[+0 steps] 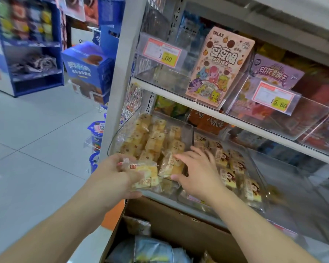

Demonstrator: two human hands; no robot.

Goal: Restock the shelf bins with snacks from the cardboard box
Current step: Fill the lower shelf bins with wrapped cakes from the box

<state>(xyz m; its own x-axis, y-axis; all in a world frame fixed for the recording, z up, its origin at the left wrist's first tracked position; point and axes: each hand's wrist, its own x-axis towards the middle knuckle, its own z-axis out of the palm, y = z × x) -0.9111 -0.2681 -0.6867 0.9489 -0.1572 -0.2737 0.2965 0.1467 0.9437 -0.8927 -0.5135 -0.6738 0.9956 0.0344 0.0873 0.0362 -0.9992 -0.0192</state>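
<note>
- My left hand (pixel 114 173) holds a wrapped cake packet (pixel 144 176) in its grip, at the front lip of the clear shelf bin (pixel 113 141); the bin lies just ahead.
- My right hand (pixel 196 171), nearer, pinches another packet (pixel 170 165) in the bin, its long axis running front to back.

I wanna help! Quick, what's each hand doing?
Left hand: holds a snack packet.
Right hand: pinches another packet in the bin.

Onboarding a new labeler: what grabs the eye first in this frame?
Both hands at center, left hand gripping a wrapped yellow snack pack, right hand placing another pack into the clear bin of similar cakes. Above right, a pink cartoon pony box stands on the upper shelf; the open cardboard box sits below.
</note>
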